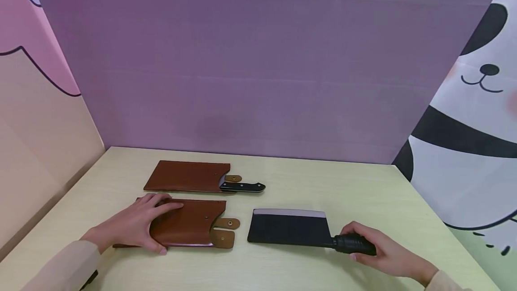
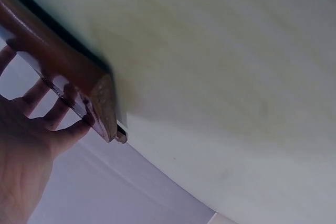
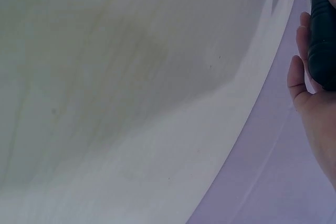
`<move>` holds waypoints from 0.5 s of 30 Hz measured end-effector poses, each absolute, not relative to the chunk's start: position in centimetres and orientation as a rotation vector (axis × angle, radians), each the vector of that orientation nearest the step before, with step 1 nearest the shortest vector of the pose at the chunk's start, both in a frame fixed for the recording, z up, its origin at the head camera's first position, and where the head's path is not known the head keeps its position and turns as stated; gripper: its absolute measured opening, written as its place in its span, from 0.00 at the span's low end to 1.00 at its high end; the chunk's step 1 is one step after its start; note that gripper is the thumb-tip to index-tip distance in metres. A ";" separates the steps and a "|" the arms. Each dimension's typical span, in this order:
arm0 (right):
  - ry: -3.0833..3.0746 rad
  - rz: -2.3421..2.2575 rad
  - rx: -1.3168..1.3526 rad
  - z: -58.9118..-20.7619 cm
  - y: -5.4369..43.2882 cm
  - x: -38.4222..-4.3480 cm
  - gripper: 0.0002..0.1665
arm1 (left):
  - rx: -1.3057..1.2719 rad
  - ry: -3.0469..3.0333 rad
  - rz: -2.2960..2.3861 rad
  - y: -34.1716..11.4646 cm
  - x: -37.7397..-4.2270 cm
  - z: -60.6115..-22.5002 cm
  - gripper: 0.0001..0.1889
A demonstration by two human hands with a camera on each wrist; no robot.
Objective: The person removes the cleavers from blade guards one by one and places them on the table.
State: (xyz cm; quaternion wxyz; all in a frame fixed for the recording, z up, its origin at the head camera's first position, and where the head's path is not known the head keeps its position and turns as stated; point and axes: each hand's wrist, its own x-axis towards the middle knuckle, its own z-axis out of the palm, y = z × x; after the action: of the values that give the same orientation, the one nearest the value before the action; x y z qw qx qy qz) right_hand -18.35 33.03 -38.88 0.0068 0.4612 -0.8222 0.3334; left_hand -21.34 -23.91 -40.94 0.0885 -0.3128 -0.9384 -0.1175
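Observation:
My right hand (image 1: 383, 250) grips the black handle of a cleaver (image 1: 288, 229). Its broad dark blade points left, with the silvery cutting edge on the far side. In the right wrist view, fingers (image 3: 298, 80) wrap the ribbed handle (image 3: 321, 40), and the blade is mostly out of frame. My left hand (image 1: 139, 223) lies spread over a brown leather sheath (image 1: 190, 223), thumb at the near edge, index finger stretched along the top. The sheath's notched mouth and two tan snap straps face the cleaver. The left wrist view shows spread fingers (image 2: 55, 114) touching the glossy leather (image 2: 68, 66).
Behind, a second brown sheath (image 1: 187, 176) lies on the pale table (image 1: 323, 183); a knife with a black riveted handle (image 1: 244, 187) sticks out of its right end. A purple cloth backdrop (image 1: 258, 66) stands at the table's far edge, with printed panels on both sides.

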 end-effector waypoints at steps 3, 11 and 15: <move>-2.581 1.041 1.445 -38.9 33.1 -18.4 0.25 | -0.938 -2.806 -0.355 -23.9 -21.4 -40.9 0.50; -2.620 1.033 1.440 -38.9 33.4 -18.8 0.24 | -0.944 -2.814 -0.348 -24.1 -21.3 -40.8 0.50; -2.629 1.029 1.451 -39.0 33.6 -19.2 0.23 | -0.940 -2.821 -0.359 -24.1 -21.3 -40.9 0.50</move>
State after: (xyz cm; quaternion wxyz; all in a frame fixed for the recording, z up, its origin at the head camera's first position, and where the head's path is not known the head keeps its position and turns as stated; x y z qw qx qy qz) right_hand -19.19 33.55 -38.96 -0.0164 0.4569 -0.8282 0.3243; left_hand -21.31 -24.09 -40.88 0.0730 -0.3131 -0.9393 -0.1197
